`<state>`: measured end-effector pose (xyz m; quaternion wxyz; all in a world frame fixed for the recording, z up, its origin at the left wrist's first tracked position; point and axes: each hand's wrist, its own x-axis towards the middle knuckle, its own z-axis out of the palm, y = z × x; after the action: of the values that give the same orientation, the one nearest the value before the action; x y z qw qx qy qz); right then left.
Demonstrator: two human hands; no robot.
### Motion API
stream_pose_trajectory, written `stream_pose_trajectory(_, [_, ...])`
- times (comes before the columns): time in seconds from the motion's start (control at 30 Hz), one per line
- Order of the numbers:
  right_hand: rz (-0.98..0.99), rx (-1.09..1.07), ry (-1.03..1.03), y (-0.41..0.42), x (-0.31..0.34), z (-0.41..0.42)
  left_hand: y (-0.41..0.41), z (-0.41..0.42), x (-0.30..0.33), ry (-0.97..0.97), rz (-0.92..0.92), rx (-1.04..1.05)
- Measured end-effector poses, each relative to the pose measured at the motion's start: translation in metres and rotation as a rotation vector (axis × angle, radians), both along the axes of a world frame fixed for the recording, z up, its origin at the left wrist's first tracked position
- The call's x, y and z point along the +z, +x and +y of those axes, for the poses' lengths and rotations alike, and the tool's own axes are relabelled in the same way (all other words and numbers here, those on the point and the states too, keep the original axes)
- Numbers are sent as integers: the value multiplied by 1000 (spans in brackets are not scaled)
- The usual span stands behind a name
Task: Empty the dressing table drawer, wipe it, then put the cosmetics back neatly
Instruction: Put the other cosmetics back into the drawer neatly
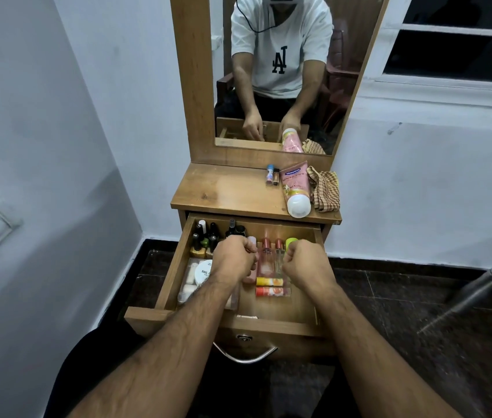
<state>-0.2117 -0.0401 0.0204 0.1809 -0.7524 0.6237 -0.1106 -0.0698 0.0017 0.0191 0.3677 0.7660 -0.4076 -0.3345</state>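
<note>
Over the open drawer (175,267), both the left hand (232,259) and right hand (306,265) hover clenched above the cosmetics (270,286).

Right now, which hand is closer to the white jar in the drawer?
Left. The left hand hovers just right of the white jar; the right hand is farther right, past the perfume bottles.

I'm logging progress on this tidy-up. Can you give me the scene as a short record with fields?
drawer: wooden drawer, pulled open, holding bottles and tubes
left hand: left hand, fingers curled, over the drawer
right hand: right hand, fingers curled beside clear glass bottles
tabletop: pink squeeze tube, checked cloth
</note>
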Motion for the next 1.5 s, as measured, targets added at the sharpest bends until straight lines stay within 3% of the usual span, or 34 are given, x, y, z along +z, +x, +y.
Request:
stream_pose_trajectory(0.23, [-217,5,-200,25,76,-44,18,-59,44,-226,-95,28])
stream_pose_trajectory(0.4, [-284,-71,-201,41,101,-107,33,-115,62,-255,-154,39])
stream_pose_trajectory(0.57, [-380,-197,-42,55,103,-164,40,-163,55,-155,-239,14])
stream_pose_trajectory(0.7, [-471,-251,244,64,100,-189,37,-192,52,-122,-233,-14])
stream_pose_trajectory(0.93, [-242,-290,443,75,103,-205,34,-217,54,38,-213,-30])
stream_pose_trajectory(1.2, [-176,-268,460,86,101,-203,45,-210,58,89,-171,7])
stream_pose_trajectory(1.33, [41,-118,131,100,89,-193,62,-200,59,53,-136,62])
stream_pose_trajectory(1.5, [142,-32,63,110,86,-176,75,-186,54,17,-70,85])
